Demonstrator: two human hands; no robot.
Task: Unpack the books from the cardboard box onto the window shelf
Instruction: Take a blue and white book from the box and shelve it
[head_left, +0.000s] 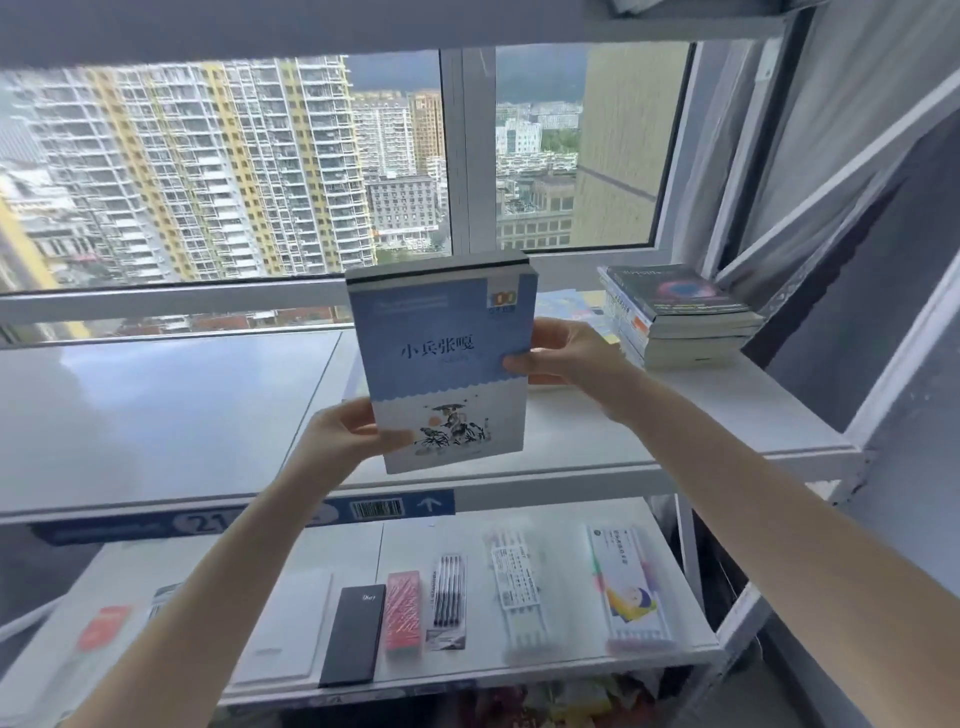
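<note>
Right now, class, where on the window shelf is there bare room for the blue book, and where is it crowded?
Bare: the left panel of the window shelf, between window frame and front edge; the strip before the book stack. Crowded: the right back corner, with that stack and colourful booklets.

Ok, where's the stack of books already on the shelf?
Head view, right side: the book stack lies at the right end of the window shelf, just beyond the right hand holding the blue book.

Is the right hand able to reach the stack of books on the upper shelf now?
Probably yes: the stack of books lies just beyond the right hand, with nothing between. But that hand and the left hand both grip the blue book, so it is not free.
</note>
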